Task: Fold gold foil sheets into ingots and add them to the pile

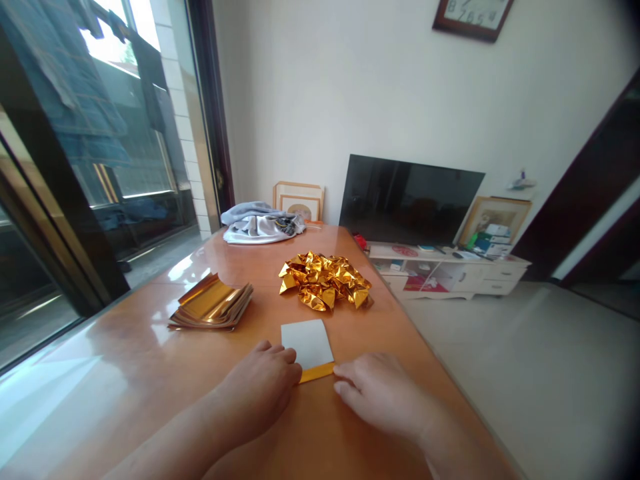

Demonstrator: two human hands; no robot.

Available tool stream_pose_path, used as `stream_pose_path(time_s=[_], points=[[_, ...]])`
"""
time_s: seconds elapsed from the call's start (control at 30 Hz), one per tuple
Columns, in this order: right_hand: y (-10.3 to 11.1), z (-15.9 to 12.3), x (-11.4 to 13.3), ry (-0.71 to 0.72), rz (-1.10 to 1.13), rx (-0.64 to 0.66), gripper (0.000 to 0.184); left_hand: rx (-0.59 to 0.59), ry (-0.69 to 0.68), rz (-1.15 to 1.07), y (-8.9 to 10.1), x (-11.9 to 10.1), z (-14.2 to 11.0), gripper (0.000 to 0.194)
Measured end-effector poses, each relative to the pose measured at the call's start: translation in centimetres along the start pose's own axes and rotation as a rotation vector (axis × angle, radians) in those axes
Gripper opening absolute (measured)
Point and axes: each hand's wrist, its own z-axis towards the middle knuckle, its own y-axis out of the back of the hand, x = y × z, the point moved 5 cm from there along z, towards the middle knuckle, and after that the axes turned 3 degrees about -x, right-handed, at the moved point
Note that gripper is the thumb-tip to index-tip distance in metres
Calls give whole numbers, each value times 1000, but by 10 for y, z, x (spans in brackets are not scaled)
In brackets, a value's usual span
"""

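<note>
And here's the sheet [306, 341], pale side up on the worktop [310, 433], between and just beyond both grips, gold fold nearest; the left grip [265, 380] curls over one end, the right grip [377, 393] touches the other, but whether either pinches, I can't tell; it looks light, crease-prone, perhaps slippery, best held by the fold's ends, left fingertips and fold end hidden

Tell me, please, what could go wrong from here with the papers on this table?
The gold strip along the near edge of the sheet might crease unevenly, as the left hand and right hand are only at its ends. The stack of gold sheets, with its edges out of line, could slide if bumped.
</note>
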Motion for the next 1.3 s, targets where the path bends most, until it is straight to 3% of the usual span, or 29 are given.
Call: stream_pose_path(time_s=[0.13, 0.3, 0.5, 0.6, 0.73, 0.83, 0.93, 1.1, 1.2, 1.3], points=[[-4, 9, -3, -78, 61, -140, 31, 6, -6, 6, -2, 1, 0, 25], [-13, 19, 1, -68, 161, -299, 17, -25, -2, -5, -5, 3, 1, 25], [-29, 26, -7, -37, 266, -271, 8, -81, 25, -68, -10, 11, 3, 24], [-28, 27, -11, -23, 343, -297, 10, -187, 75, -139, -9, 16, 4, 19], [-25, 30, -17, -68, 498, -347, 7, -459, 270, -288, 3, 29, 2, 10], [-26, 32, -19, -124, 690, -364, 7, -555, 396, -379, 5, 40, -1, 29], [-26, 33, -17, -140, 907, -367, 9, -480, 453, -518, -7, 47, 1, 47], [-20, 29, -3, -95, 1135, -327, 9, -433, 353, -923, -25, 39, 14, 44], [-23, 27, 6, -85, 1184, -253, 9, -444, 211, -1208, -24, 25, 20, 32], [-28, 28, 11, -75, 1181, -205, 7, -456, 150, -1308, -21, 19, 20, 20]])
